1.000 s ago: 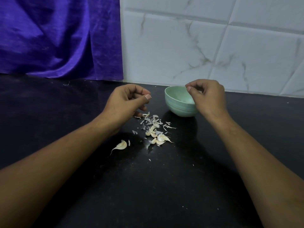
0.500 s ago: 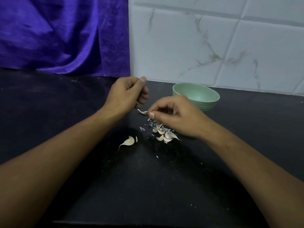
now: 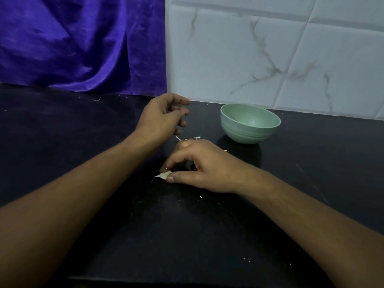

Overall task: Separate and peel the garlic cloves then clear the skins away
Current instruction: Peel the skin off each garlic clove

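My right hand rests low on the black counter, thumb and forefinger pinched on an unpeeled garlic clove with a thin tail pointing left. This hand covers most of the pile of cloves and skins; only a few skin scraps show behind it. My left hand hovers above the counter just behind and to the left, fingers loosely curled and apart, with nothing visible in it. A light green bowl stands behind my right hand, to its right.
A purple cloth hangs at the back left and a white marbled tile wall rises behind the bowl. Small skin flecks dot the counter in front of my right hand. The counter's front edge runs along the bottom.
My right hand left the bowl, crossed over the garlic pile and came down left to pinch the lone clove. My left hand stayed hovering behind the pile.
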Action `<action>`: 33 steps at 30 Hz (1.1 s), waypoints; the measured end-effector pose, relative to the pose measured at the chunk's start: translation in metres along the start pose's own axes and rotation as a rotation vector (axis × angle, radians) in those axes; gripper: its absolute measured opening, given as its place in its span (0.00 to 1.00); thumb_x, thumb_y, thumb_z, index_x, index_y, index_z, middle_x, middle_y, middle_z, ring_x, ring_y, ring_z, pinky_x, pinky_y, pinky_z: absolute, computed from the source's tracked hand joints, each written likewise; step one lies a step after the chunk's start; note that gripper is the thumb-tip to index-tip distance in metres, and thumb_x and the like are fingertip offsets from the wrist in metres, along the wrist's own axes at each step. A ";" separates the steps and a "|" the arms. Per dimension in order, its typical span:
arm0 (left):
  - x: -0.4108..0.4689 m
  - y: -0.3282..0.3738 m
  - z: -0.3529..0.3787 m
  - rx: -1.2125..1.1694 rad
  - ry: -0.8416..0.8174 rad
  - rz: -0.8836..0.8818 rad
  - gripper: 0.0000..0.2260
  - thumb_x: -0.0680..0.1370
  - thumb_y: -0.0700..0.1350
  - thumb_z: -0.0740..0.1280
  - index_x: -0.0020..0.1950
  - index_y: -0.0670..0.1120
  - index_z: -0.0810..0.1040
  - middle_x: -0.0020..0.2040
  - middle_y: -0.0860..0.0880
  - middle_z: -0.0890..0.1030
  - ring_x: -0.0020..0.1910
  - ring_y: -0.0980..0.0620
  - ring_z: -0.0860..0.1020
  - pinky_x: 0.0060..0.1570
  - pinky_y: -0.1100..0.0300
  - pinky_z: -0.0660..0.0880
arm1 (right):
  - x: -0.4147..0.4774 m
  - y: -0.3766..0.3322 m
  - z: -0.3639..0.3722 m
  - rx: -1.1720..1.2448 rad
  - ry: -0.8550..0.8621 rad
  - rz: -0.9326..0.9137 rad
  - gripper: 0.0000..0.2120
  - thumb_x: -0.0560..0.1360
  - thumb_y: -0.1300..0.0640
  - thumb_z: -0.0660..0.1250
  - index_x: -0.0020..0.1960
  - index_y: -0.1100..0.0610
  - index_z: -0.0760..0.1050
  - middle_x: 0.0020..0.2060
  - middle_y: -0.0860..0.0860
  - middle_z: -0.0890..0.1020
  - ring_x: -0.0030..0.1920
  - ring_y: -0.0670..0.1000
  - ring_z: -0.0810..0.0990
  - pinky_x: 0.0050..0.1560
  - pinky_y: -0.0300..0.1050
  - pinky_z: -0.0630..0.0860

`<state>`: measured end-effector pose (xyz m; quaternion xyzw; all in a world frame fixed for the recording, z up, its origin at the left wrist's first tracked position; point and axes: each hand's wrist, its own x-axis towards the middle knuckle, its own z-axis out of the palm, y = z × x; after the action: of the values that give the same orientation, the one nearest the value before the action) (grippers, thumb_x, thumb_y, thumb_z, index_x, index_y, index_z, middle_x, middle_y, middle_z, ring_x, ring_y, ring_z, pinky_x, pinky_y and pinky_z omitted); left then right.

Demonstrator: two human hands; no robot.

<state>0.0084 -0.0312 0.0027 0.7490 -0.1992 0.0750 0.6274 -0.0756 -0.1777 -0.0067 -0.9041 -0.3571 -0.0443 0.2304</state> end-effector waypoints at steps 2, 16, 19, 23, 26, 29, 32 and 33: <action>0.001 -0.002 0.000 0.012 -0.012 0.009 0.11 0.83 0.37 0.66 0.61 0.49 0.81 0.52 0.48 0.84 0.44 0.52 0.84 0.41 0.59 0.80 | 0.000 0.000 0.000 0.022 0.007 0.023 0.08 0.76 0.54 0.76 0.55 0.53 0.85 0.47 0.47 0.82 0.47 0.43 0.81 0.51 0.44 0.78; -0.010 0.010 0.006 -0.121 -0.262 -0.030 0.16 0.82 0.51 0.69 0.57 0.38 0.82 0.46 0.46 0.86 0.42 0.51 0.82 0.40 0.56 0.81 | -0.015 0.029 -0.036 0.748 0.632 0.516 0.09 0.73 0.67 0.77 0.48 0.59 0.79 0.36 0.55 0.84 0.32 0.51 0.81 0.29 0.39 0.72; -0.012 0.009 0.005 -0.077 -0.302 0.024 0.11 0.79 0.46 0.73 0.56 0.40 0.84 0.47 0.47 0.87 0.43 0.51 0.83 0.43 0.52 0.82 | -0.014 0.027 -0.034 0.892 0.642 0.544 0.08 0.72 0.67 0.76 0.47 0.58 0.79 0.35 0.52 0.84 0.33 0.50 0.81 0.32 0.41 0.74; -0.011 0.007 0.006 -0.071 -0.300 0.023 0.09 0.77 0.45 0.75 0.54 0.41 0.84 0.44 0.48 0.87 0.41 0.52 0.83 0.45 0.50 0.82 | -0.013 0.024 -0.033 0.977 0.632 0.545 0.07 0.73 0.67 0.76 0.46 0.59 0.79 0.34 0.52 0.82 0.32 0.49 0.81 0.32 0.40 0.78; -0.011 0.007 0.007 -0.069 -0.276 0.025 0.09 0.77 0.45 0.75 0.53 0.41 0.84 0.43 0.47 0.86 0.40 0.52 0.84 0.44 0.50 0.82 | -0.014 0.024 -0.034 0.986 0.617 0.545 0.07 0.73 0.68 0.76 0.49 0.62 0.80 0.35 0.53 0.83 0.33 0.50 0.83 0.35 0.43 0.82; -0.012 0.006 0.007 -0.053 -0.254 0.029 0.08 0.78 0.43 0.74 0.54 0.40 0.84 0.41 0.48 0.86 0.40 0.52 0.84 0.45 0.47 0.82 | -0.014 0.023 -0.034 0.945 0.611 0.546 0.08 0.74 0.67 0.75 0.51 0.64 0.80 0.36 0.55 0.84 0.35 0.51 0.84 0.37 0.44 0.83; -0.013 0.006 0.008 -0.028 -0.243 0.053 0.08 0.78 0.43 0.74 0.54 0.39 0.84 0.42 0.46 0.86 0.39 0.52 0.84 0.47 0.42 0.82 | -0.014 0.022 -0.034 0.903 0.594 0.548 0.07 0.75 0.67 0.75 0.52 0.65 0.80 0.38 0.58 0.84 0.36 0.52 0.85 0.39 0.46 0.84; -0.013 0.006 0.008 -0.017 -0.239 0.065 0.08 0.78 0.42 0.74 0.53 0.39 0.84 0.43 0.45 0.86 0.39 0.52 0.84 0.47 0.40 0.82 | -0.014 0.022 -0.033 0.900 0.589 0.550 0.07 0.75 0.67 0.74 0.52 0.65 0.80 0.40 0.59 0.85 0.37 0.52 0.85 0.40 0.46 0.84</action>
<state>-0.0069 -0.0372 0.0019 0.7402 -0.2977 0.0037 0.6028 -0.0686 -0.2157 0.0110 -0.7268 -0.0152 -0.0763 0.6825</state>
